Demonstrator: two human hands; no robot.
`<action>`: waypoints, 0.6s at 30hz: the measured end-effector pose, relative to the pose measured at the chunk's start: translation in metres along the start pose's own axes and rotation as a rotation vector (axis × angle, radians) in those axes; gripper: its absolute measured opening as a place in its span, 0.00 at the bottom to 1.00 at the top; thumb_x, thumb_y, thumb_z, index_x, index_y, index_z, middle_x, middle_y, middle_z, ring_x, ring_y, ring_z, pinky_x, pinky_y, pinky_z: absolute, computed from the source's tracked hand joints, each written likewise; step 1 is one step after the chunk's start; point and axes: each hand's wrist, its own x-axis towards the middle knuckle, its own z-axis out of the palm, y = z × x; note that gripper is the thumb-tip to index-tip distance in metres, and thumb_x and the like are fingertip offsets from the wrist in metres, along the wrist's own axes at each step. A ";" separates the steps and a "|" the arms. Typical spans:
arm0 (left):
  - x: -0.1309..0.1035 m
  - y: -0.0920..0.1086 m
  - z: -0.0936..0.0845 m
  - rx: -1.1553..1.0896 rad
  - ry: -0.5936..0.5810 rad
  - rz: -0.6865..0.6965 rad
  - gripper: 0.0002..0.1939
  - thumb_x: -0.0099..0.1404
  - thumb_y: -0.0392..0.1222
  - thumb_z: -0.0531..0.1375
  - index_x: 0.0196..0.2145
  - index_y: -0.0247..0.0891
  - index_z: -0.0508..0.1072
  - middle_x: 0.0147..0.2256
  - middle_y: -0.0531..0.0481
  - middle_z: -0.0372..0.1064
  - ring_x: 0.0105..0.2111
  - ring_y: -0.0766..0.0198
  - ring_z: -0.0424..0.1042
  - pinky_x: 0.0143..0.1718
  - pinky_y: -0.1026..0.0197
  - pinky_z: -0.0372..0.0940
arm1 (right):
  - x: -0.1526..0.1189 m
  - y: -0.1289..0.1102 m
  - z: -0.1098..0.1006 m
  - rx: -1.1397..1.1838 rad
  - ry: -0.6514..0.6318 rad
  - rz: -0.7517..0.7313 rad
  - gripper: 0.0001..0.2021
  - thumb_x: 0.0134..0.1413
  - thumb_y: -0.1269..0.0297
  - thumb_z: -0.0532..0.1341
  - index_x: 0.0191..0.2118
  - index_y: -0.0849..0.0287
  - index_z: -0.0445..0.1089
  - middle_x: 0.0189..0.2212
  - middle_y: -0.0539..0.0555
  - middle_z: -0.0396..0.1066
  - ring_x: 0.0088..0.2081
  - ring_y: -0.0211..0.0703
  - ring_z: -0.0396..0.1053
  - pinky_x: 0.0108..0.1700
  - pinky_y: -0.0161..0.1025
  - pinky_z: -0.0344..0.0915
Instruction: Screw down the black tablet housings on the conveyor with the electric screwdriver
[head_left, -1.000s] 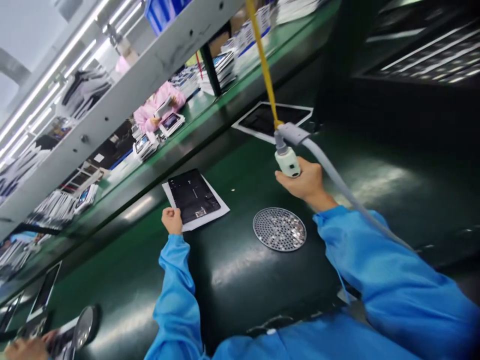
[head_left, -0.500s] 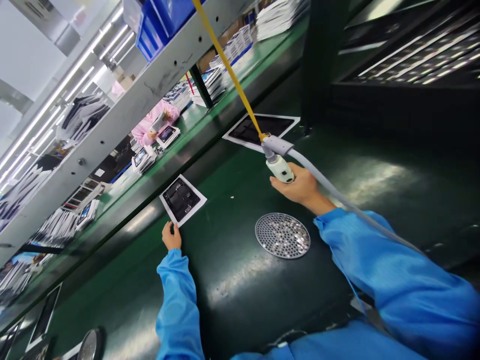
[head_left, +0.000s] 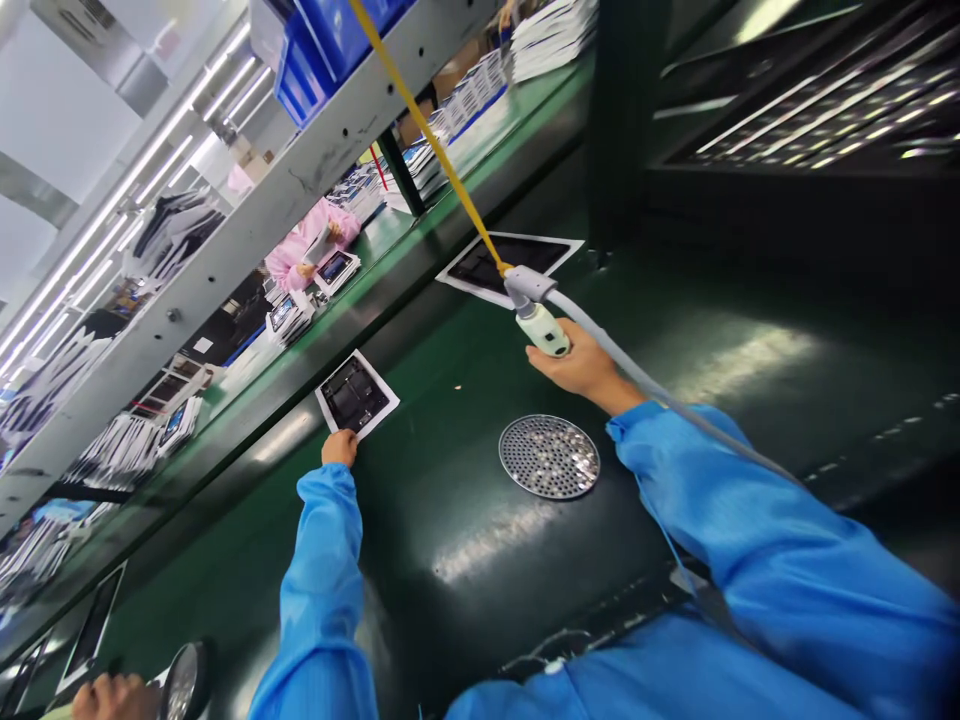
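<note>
I have the right hand wrapped around the pale tool. The white-bordered dark panel lies just beyond the left hand; whether that one pinches it, I can't tell. I'd steady only the edge, keeping the cord clear.

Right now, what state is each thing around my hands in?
Right hand: closed around the handheld tool.
Handheld tool: gripped, tethered to the yellow cord.
Yellow cord: straight.
Near dark panel: flat on a white sheet.
Left hand: at that sheet's corner, grip unclear.
Perforated disc: flat, shiny bits on it.
Far dark panel: flat.
</note>
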 end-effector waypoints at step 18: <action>0.022 0.195 -0.013 -0.265 0.090 0.410 0.09 0.64 0.43 0.60 0.38 0.39 0.79 0.40 0.47 0.77 0.41 0.59 0.74 0.47 0.60 0.66 | -0.007 -0.003 0.003 0.076 -0.036 -0.127 0.20 0.43 0.55 0.64 0.43 0.60 0.72 0.28 0.55 0.76 0.25 0.44 0.73 0.31 0.37 0.70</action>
